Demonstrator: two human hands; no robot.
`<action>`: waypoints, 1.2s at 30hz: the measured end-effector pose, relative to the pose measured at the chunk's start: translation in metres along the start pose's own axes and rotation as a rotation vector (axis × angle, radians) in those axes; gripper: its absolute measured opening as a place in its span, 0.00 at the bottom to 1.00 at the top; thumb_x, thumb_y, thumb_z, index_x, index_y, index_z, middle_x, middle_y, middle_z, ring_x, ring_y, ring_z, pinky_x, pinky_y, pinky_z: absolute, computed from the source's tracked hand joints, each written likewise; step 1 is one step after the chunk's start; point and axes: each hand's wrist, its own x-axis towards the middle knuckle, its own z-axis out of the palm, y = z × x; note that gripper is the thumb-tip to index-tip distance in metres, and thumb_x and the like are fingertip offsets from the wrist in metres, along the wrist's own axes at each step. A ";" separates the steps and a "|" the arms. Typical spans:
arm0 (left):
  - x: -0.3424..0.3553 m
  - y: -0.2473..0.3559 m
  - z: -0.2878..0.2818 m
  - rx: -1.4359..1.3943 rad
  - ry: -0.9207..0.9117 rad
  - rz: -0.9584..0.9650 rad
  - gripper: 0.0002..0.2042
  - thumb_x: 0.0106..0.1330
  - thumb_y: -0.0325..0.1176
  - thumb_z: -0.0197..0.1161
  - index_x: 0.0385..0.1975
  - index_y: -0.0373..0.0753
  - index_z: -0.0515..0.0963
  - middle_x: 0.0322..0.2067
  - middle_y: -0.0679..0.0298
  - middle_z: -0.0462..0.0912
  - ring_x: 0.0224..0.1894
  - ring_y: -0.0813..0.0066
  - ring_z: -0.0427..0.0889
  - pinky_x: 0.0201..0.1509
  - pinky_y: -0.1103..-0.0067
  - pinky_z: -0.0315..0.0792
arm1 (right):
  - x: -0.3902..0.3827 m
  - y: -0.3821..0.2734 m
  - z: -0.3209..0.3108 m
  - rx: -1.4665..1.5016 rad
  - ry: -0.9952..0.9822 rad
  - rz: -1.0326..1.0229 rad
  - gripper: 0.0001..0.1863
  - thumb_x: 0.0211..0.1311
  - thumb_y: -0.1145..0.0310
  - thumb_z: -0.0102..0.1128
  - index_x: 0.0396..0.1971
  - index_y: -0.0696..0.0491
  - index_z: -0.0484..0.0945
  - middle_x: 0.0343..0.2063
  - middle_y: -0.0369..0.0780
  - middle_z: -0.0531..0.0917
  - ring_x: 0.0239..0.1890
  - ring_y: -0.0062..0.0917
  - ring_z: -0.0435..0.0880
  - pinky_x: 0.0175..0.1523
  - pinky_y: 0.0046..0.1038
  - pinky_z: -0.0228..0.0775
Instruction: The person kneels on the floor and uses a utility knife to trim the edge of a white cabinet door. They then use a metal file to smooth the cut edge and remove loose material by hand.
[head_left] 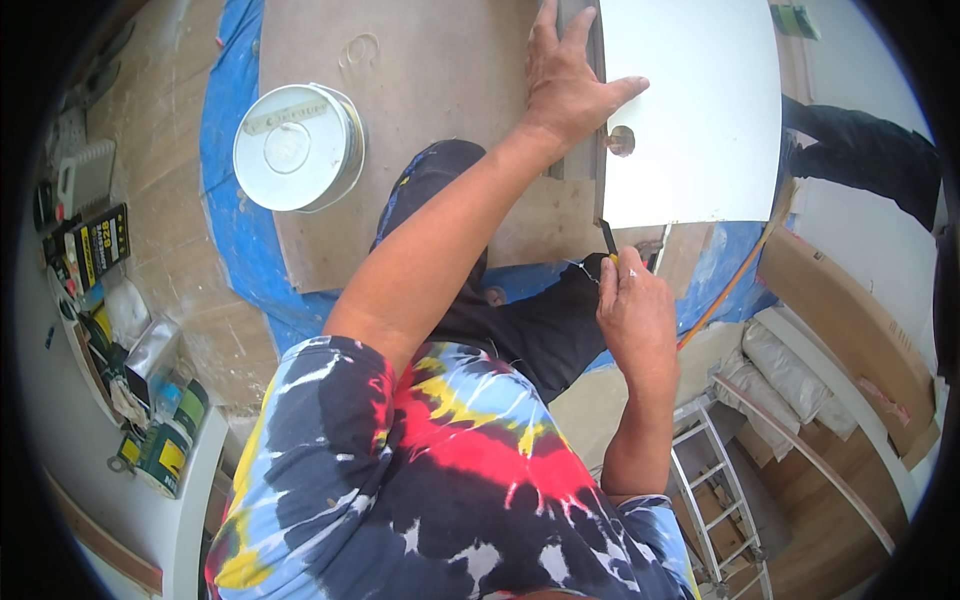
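Note:
A white panel (690, 130) lies before me, with a round brown-toned hole (621, 140) near its left edge. My left hand (570, 85) is spread over that left edge, thumb on the white face and fingers pointing away from me; it grips nothing. Closed around a utility knife (609, 238), my right hand (640, 305) is just below the panel's near left corner. The knife's narrow dark blade points up toward that corner, and a bit of yellow shows at its handle. Most of the handle is hidden in my fingers.
A white lidded bucket (290, 150) stands on a brown board (430, 90) to the left, with blue sheeting (230, 180) beneath. Tins and tools line a ledge (200, 480) at far left. A long cardboard box (840, 320) and a ladder (715, 480) are at right. Another person's dark-clothed leg (860, 150) shows at upper right.

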 end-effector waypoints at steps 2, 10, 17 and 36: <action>0.000 0.000 -0.001 -0.004 -0.006 -0.006 0.50 0.58 0.50 0.79 0.75 0.35 0.58 0.76 0.42 0.44 0.78 0.40 0.49 0.80 0.55 0.54 | -0.002 -0.001 0.001 -0.036 0.000 -0.017 0.11 0.76 0.66 0.55 0.35 0.58 0.71 0.23 0.57 0.80 0.30 0.58 0.81 0.33 0.54 0.71; 0.001 -0.002 0.002 -0.004 0.026 0.015 0.49 0.57 0.48 0.80 0.74 0.33 0.60 0.76 0.41 0.45 0.77 0.39 0.51 0.80 0.55 0.55 | -0.005 -0.001 0.014 -0.048 -0.043 0.073 0.11 0.76 0.66 0.54 0.36 0.57 0.68 0.28 0.52 0.83 0.33 0.56 0.83 0.36 0.53 0.74; 0.000 -0.002 0.002 -0.024 0.036 0.043 0.49 0.56 0.48 0.80 0.74 0.31 0.60 0.76 0.41 0.45 0.77 0.40 0.51 0.80 0.56 0.55 | -0.006 0.000 0.032 0.052 0.062 0.098 0.10 0.77 0.67 0.54 0.36 0.57 0.67 0.27 0.53 0.82 0.31 0.58 0.82 0.35 0.53 0.73; 0.000 0.003 0.000 -0.016 0.018 0.025 0.48 0.58 0.46 0.79 0.74 0.32 0.59 0.77 0.44 0.43 0.78 0.43 0.49 0.81 0.59 0.53 | 0.002 0.012 0.041 0.137 0.125 -0.058 0.11 0.76 0.70 0.54 0.33 0.59 0.66 0.21 0.57 0.80 0.30 0.58 0.82 0.34 0.54 0.74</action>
